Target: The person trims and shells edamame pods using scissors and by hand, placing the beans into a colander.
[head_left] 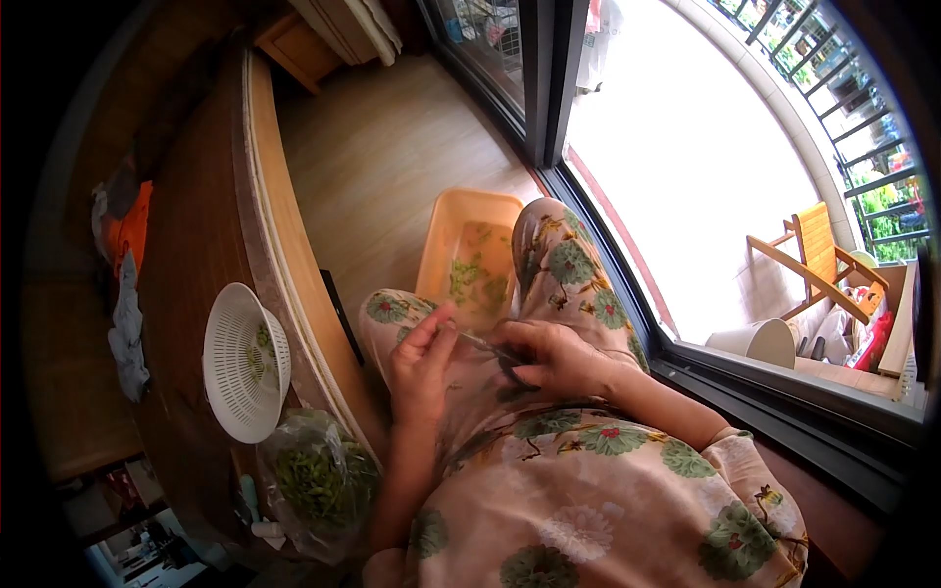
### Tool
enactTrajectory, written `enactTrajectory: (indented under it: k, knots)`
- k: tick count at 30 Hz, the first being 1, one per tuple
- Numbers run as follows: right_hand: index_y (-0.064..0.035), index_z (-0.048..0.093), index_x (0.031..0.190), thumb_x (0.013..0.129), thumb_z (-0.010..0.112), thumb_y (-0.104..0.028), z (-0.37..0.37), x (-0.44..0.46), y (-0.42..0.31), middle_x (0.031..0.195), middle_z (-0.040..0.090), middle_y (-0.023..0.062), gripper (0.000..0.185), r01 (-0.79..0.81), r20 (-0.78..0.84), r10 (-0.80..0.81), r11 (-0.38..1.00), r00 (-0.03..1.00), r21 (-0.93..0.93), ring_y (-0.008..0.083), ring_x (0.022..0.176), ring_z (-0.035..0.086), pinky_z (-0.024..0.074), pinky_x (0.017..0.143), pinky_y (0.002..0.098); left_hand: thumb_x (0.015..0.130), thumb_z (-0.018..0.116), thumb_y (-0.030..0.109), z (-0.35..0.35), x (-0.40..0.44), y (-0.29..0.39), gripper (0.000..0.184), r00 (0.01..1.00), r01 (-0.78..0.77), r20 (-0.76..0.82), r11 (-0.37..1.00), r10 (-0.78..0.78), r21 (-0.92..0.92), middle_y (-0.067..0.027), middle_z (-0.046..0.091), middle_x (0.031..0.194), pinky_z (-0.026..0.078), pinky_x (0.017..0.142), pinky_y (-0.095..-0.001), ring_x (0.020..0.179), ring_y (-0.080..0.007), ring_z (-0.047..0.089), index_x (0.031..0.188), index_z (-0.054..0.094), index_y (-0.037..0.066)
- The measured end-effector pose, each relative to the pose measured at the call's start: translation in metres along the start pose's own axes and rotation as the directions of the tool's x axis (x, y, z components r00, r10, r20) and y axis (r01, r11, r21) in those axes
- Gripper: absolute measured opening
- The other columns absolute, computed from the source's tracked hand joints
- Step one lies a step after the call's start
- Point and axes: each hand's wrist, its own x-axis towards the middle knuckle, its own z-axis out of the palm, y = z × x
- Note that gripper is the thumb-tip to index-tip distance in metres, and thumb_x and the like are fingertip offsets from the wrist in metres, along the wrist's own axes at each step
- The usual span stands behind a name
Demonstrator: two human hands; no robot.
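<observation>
My left hand (423,361) is held above my lap with thumb and index finger pinched on a thin, greenish piece (472,340), too small to name surely. Close beside it on the right, my right hand (557,359) curls around a dark-handled tool (512,370), mostly hidden by the fingers. Below and beyond both hands, an orange plastic basin (429,257) rests on the floor between my knees. Green scraps (470,278) lie in it. On the wooden table to the left, a clear plastic bag (319,480) holds many green pods.
A white colander (227,367) with a few green pieces stands near the table's (211,245) edge. Orange and grey cloths (127,323) lie farther left. At right, a black sliding-door frame (627,265) borders a bright balcony with a folding wooden chair (818,257).
</observation>
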Motion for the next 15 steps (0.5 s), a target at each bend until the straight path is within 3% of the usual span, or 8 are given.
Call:
enactTrajectory:
  k: [2,7,10,13,14,15]
  knots:
    - [-0.0051,0.055,0.11,0.074,0.07,-0.018,0.0,-0.001,0.006,0.086,0.061,0.0166,0.041,-0.046,0.043,0.044,0.997,0.998,0.056,0.0298,0.08,0.061,0.0475,0.072,0.0373,0.091,0.054,0.005,-0.006,0.0,0.001,0.032,0.992,0.096,0.078,0.995,-0.095,-0.01,-0.0065,0.063,0.095,0.051,0.071,-0.0238,0.079,-0.0135,0.061,0.122,0.052,-0.003]
    - [-0.0048,0.055,0.11,0.075,0.068,-0.017,-0.006,0.0,0.004,0.086,0.061,0.0155,0.039,-0.071,0.028,0.068,0.987,0.997,0.142,0.0275,0.08,0.061,0.0473,0.071,0.0356,0.091,0.054,0.006,-0.003,-0.002,0.005,0.034,0.992,0.097,0.089,0.991,-0.089,-0.091,-0.0059,0.062,0.092,0.051,0.07,-0.0236,0.078,-0.0137,0.062,0.124,0.05,-0.003]
    - [-0.0063,0.056,0.108,0.076,0.066,-0.018,-0.015,0.001,-0.005,0.089,0.061,0.0149,0.036,-0.046,0.008,0.046,0.999,0.999,-0.013,0.0282,0.084,0.061,0.0469,0.074,0.0365,0.091,0.054,0.006,-0.003,-0.004,0.006,0.034,0.987,0.141,0.099,0.984,-0.13,-0.112,-0.005,0.062,0.092,0.051,0.069,-0.0234,0.077,-0.0134,0.062,0.124,0.05,-0.002]
    - [-0.0075,0.057,0.106,0.076,0.065,-0.021,-0.021,0.0,-0.001,0.093,0.06,0.0145,0.034,-0.081,-0.116,0.055,0.969,0.992,-0.233,0.0303,0.091,0.058,0.0458,0.078,0.0391,0.09,0.055,0.006,-0.003,-0.005,0.006,0.033,0.986,0.149,0.096,0.978,-0.136,-0.144,-0.0046,0.062,0.092,0.051,0.068,-0.023,0.076,-0.0128,0.061,0.122,0.052,-0.001]
    - [-0.0086,0.057,0.106,0.076,0.063,-0.02,-0.022,-0.002,0.003,0.096,0.059,0.0151,0.032,-0.14,-0.213,0.071,0.934,0.974,-0.329,0.0331,0.094,0.056,0.0446,0.081,0.0418,0.09,0.055,0.006,-0.002,-0.005,0.006,0.032,0.987,0.145,0.095,0.977,-0.131,-0.158,-0.0045,0.062,0.092,0.051,0.068,-0.0228,0.076,-0.0126,0.061,0.122,0.052,0.0]
    - [-0.0079,0.055,0.108,0.071,0.063,-0.012,-0.025,0.0,0.011,0.1,0.059,0.0158,0.038,-0.23,-0.287,0.104,0.862,0.952,-0.452,0.0364,0.097,0.055,0.0453,0.082,0.0423,0.09,0.056,0.006,-0.002,-0.004,0.004,0.031,0.99,0.128,0.082,0.976,-0.115,-0.176,-0.0043,0.062,0.092,0.051,0.067,-0.0226,0.075,-0.0124,0.061,0.121,0.053,0.0]
